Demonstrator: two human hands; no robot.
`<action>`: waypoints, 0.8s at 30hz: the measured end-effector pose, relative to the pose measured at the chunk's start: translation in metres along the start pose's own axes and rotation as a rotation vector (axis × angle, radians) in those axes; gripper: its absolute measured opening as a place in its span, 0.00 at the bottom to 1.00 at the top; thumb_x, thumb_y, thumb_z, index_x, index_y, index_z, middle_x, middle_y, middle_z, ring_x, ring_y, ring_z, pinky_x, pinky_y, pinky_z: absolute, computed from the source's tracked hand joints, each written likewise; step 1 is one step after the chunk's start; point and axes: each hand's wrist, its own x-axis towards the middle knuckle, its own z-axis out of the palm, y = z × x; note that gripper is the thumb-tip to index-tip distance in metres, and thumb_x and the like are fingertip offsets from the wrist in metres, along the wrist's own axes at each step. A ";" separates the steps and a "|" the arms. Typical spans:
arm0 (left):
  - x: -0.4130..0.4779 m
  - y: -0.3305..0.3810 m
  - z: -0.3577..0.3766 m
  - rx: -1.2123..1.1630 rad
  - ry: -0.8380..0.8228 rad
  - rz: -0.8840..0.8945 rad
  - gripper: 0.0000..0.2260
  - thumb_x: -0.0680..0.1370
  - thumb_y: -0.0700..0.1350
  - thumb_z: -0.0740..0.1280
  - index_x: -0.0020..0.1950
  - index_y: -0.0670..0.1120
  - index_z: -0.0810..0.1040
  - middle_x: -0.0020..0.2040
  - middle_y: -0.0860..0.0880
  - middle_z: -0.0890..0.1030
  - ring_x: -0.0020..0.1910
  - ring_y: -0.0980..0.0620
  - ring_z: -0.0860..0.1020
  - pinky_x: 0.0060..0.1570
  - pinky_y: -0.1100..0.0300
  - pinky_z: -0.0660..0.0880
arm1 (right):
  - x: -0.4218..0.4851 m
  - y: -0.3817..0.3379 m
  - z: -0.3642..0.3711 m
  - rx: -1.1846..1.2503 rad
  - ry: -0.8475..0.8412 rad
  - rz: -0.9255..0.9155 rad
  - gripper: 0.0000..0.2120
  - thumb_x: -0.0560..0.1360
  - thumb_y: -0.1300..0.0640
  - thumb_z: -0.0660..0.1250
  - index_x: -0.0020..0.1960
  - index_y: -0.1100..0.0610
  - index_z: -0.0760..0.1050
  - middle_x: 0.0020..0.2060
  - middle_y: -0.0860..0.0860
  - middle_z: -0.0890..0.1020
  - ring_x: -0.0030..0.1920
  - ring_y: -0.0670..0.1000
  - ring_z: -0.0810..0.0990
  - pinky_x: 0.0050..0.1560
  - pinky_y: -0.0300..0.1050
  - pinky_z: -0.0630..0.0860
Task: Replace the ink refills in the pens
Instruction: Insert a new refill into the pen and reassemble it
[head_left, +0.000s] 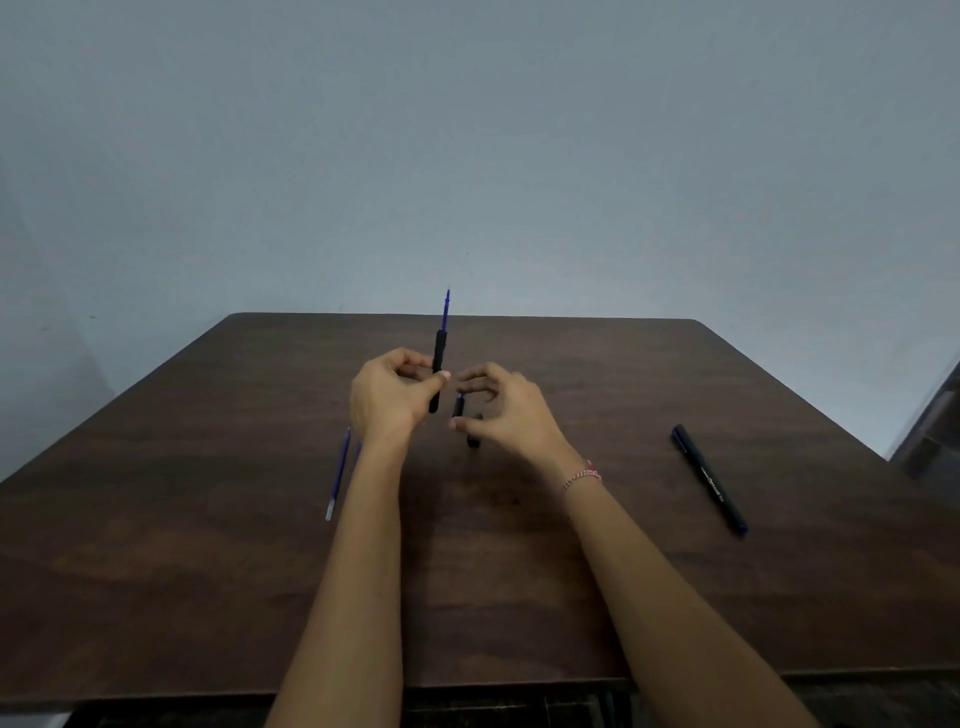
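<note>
Left hand (387, 392): raised above tabletop (208, 571), pinching black pen barrel (439, 364) upright; blue refill (447, 307) protrudes on top.
Right hand (506, 410): fingers curled loosely, possibly around a small black piece (471, 440).
Spare refill (337, 475): left of left wrist.
Capped pen (709, 479): well right of right hand.

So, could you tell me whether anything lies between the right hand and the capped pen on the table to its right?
Nothing visible does: only bare table separates the right hand from the capped pen.
</note>
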 end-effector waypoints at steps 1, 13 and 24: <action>0.000 0.000 0.000 -0.009 0.008 -0.006 0.09 0.67 0.49 0.77 0.37 0.56 0.77 0.34 0.58 0.79 0.34 0.61 0.76 0.31 0.63 0.69 | -0.001 -0.001 -0.005 0.136 0.019 0.036 0.24 0.66 0.56 0.77 0.58 0.53 0.73 0.55 0.48 0.81 0.53 0.48 0.78 0.54 0.42 0.76; -0.008 0.005 0.014 0.150 -0.274 0.094 0.10 0.67 0.48 0.77 0.35 0.56 0.76 0.35 0.58 0.79 0.36 0.61 0.77 0.34 0.63 0.72 | 0.000 0.010 -0.046 0.767 0.331 0.269 0.18 0.68 0.72 0.71 0.52 0.54 0.78 0.50 0.49 0.79 0.42 0.46 0.81 0.52 0.42 0.79; -0.012 0.008 0.016 0.347 -0.433 0.137 0.10 0.67 0.49 0.77 0.35 0.56 0.76 0.34 0.58 0.80 0.36 0.62 0.77 0.35 0.62 0.73 | -0.002 0.011 -0.062 1.011 0.601 0.169 0.14 0.66 0.74 0.72 0.41 0.57 0.75 0.47 0.49 0.82 0.53 0.53 0.80 0.51 0.43 0.80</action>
